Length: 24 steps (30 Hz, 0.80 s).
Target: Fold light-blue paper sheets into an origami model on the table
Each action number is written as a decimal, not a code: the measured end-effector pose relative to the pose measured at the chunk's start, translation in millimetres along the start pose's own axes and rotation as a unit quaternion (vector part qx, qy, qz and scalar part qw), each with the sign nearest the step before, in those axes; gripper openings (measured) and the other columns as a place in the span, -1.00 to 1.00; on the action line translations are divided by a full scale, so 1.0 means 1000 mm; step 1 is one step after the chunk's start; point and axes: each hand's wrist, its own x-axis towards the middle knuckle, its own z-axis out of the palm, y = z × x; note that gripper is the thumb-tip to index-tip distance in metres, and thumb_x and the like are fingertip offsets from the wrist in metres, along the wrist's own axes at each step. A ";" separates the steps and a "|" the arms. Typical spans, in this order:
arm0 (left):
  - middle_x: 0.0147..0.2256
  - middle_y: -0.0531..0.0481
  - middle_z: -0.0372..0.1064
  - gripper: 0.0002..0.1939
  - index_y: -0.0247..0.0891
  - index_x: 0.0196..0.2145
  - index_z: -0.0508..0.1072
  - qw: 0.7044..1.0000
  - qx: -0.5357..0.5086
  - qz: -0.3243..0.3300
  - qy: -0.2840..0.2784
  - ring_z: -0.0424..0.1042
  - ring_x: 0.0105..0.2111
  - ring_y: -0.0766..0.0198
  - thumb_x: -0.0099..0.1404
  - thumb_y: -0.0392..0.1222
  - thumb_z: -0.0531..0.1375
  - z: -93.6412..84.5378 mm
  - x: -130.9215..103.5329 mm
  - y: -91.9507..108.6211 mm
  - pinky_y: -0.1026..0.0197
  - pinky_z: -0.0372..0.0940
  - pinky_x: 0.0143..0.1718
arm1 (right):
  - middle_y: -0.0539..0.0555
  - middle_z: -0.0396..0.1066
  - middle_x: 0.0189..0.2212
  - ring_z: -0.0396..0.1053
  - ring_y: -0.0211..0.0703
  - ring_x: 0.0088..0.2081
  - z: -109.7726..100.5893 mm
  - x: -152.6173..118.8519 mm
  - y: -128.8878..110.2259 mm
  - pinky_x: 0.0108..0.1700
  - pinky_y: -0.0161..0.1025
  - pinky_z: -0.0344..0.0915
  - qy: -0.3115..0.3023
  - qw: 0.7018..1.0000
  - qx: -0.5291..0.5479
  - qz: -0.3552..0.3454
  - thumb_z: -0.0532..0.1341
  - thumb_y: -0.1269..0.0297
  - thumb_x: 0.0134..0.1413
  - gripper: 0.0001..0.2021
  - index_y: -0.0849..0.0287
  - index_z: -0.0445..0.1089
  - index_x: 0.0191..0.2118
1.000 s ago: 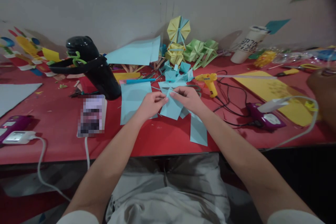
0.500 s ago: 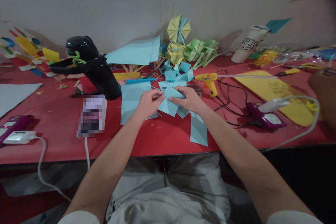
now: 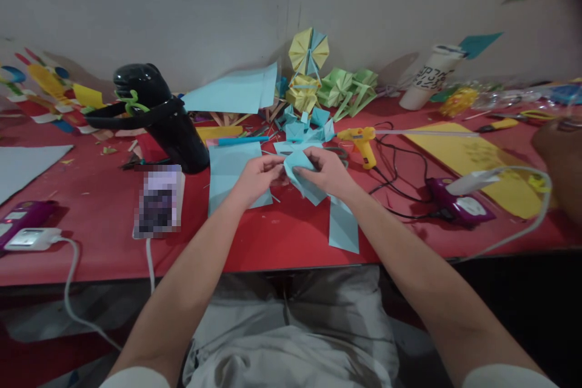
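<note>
A small piece of blue paper [image 3: 297,163], bent over on itself, is pinched between the thumb and fingers of my right hand [image 3: 330,174]. My left hand [image 3: 262,177] is at the paper's left edge, its thumb and fingers close together; what they hold, if anything, is too small to make out. Under and beside my left hand lies a larger blue sheet [image 3: 227,173]. A blue strip [image 3: 344,227] rests below my right wrist. Folded blue pieces [image 3: 302,127] are heaped just beyond my hands.
A yellow glue gun [image 3: 364,144] with a black cable lies right of my hands. Left stand a black bottle [image 3: 177,139] and a phone [image 3: 159,201]. Yellow and green paper shapes [image 3: 310,51] are at the back. Another person's hand [image 3: 561,157] is at the far right.
The blue paper between my hands has gone from flat to curled over, and my right fingers cover more of it. My left fingers have drawn slightly off its edge.
</note>
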 end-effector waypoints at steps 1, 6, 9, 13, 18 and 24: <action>-0.32 -0.09 0.51 -0.76 -0.32 -0.22 0.52 1.000 0.017 0.016 -0.002 0.47 -0.35 0.28 0.15 -0.17 0.27 0.000 0.001 -0.002 0.13 0.38 -0.19 | 0.00 0.37 -0.45 0.27 -0.23 -0.41 0.000 0.000 0.000 -0.34 -0.24 0.21 0.004 1.000 0.004 0.004 0.26 0.23 -0.04 -0.84 0.17 0.30 -0.36; -0.27 -0.10 0.53 -0.68 -0.31 -0.23 0.55 0.995 0.075 0.070 -0.008 0.46 -0.28 0.24 0.06 -0.10 0.34 -0.001 0.001 -0.003 0.13 0.36 -0.15 | -0.01 0.35 -0.47 0.26 -0.24 -0.43 0.002 -0.002 -0.003 -0.37 -0.26 0.21 0.013 0.999 0.024 0.017 0.28 0.23 -0.07 -0.82 0.15 0.28 -0.36; -0.20 -0.12 0.52 -0.63 -0.30 -0.19 0.56 0.992 0.090 0.088 -0.022 0.46 -0.20 0.19 0.07 -0.05 0.35 -0.001 -0.001 0.002 0.11 0.34 -0.09 | -0.03 0.32 -0.49 0.23 -0.27 -0.46 0.002 -0.001 -0.003 -0.41 -0.28 0.19 0.017 0.999 0.023 0.015 0.26 0.25 -0.07 -0.84 0.15 0.27 -0.38; -0.08 -0.16 0.49 -0.55 -0.30 -0.11 0.53 0.991 0.079 0.090 -0.052 0.44 -0.08 0.12 0.06 -0.06 0.37 -0.004 -0.003 0.006 0.09 0.31 -0.01 | -0.06 0.29 -0.50 0.21 -0.29 -0.47 0.001 0.000 -0.001 -0.41 -0.29 0.18 0.026 0.999 0.024 0.001 0.25 0.28 -0.09 -0.84 0.16 0.27 -0.37; -0.05 -0.16 0.48 -0.45 -0.27 -0.05 0.50 0.994 0.045 0.061 -0.075 0.44 -0.07 0.08 -0.01 -0.07 0.41 -0.006 -0.005 0.009 0.10 0.34 -0.06 | -0.04 0.32 -0.48 0.24 -0.27 -0.45 0.000 0.000 -0.002 -0.39 -0.27 0.20 0.032 0.999 0.027 0.007 0.27 0.24 -0.10 -0.82 0.16 0.28 -0.37; -0.10 -0.14 0.49 -0.49 -0.28 -0.08 0.51 0.997 0.050 0.047 -0.032 0.45 -0.13 0.16 0.01 -0.05 0.40 -0.007 -0.003 0.007 0.12 0.35 -0.08 | -0.05 0.30 -0.51 0.19 -0.29 -0.48 0.001 -0.001 -0.004 -0.44 -0.29 0.15 0.044 0.999 0.006 0.007 0.26 0.25 -0.10 -0.84 0.15 0.27 -0.39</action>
